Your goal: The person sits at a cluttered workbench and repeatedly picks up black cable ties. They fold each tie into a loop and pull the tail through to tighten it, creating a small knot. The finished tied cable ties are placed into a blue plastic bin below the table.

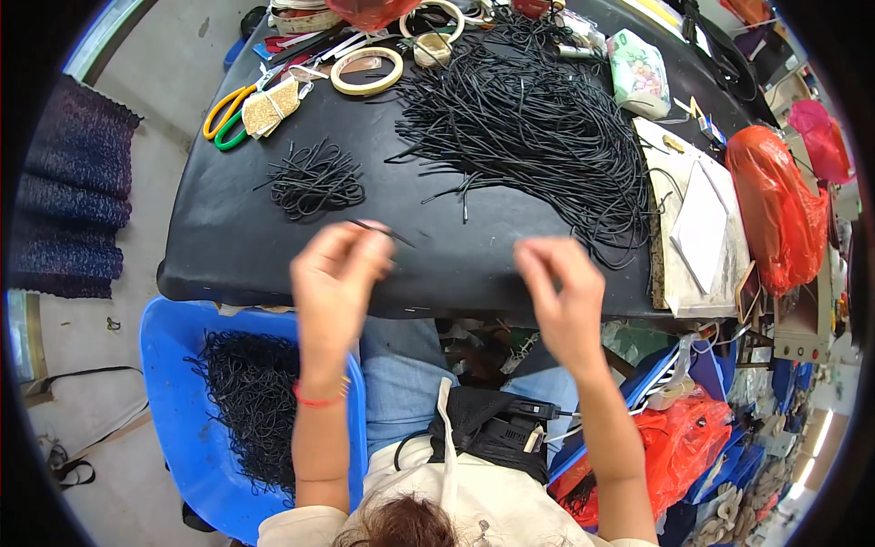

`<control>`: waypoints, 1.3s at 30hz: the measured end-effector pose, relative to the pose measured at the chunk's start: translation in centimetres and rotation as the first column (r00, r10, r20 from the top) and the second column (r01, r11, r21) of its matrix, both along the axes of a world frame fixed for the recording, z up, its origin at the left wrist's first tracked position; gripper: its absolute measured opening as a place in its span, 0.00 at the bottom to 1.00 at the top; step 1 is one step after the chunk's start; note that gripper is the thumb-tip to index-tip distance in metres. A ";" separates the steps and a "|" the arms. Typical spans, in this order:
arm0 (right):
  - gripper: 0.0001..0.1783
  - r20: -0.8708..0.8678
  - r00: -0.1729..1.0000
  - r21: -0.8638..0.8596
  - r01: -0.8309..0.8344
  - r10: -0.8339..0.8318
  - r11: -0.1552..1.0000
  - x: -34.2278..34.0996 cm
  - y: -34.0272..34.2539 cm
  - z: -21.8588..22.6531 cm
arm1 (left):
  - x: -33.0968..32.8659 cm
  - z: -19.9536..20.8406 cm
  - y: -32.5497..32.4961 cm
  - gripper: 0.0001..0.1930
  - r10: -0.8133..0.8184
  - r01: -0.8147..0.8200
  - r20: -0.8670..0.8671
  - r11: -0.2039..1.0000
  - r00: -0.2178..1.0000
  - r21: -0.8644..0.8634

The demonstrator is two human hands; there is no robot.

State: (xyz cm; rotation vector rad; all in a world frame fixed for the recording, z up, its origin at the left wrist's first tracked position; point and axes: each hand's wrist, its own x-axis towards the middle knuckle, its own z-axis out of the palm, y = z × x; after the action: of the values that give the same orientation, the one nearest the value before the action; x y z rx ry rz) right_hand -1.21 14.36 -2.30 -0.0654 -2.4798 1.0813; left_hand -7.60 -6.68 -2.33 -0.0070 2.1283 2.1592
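Over the table's near edge, my left hand (pixel 333 278) pinches a short black cord (pixel 396 237) between thumb and fingers; its end sticks out to the right. My right hand (pixel 567 296) is raised well apart from it, thumb and fingertips drawn together. Motion blurs those fingertips, and I cannot make out anything between them. A small tangled bundle of black cords (pixel 316 180) lies just beyond my left hand. Farther off to the right spreads a large heap of long black cords (pixel 538 118), some with pale tips.
A blue tub (pixel 164 392) of tangled black cords (pixel 246 410) stands below left of the black table (pixel 228 228). Scissors (pixel 225 118) and a tape roll (pixel 366 71) lie at the far left. A white board (pixel 670 264), tissue pack (pixel 636 73) and red bag (pixel 775 205) are right.
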 end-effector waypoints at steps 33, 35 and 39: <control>0.09 -0.324 0.945 0.461 0.117 0.044 0.879 -8.3 4.3 -2.1 | 0.7 -0.6 3.5 0.08 -0.225 -0.110 -0.595 0.874 0.771 -0.473; 0.11 -0.334 0.936 0.494 0.075 0.109 0.866 -7.3 3.8 -1.1 | 0.4 0.2 3.7 0.10 -0.182 -0.199 -0.661 0.867 0.728 -0.458; 0.16 -0.282 0.908 0.557 -0.107 0.309 0.824 -3.7 1.8 0.9 | -0.2 1.4 4.3 0.13 -0.306 -0.074 -0.625 0.860 0.718 -0.506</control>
State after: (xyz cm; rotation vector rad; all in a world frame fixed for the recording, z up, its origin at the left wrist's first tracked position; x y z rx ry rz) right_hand -4.90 16.17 -1.38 0.5444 -2.3781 0.3859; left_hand -7.77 -2.43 -0.95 1.0291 2.9122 1.5862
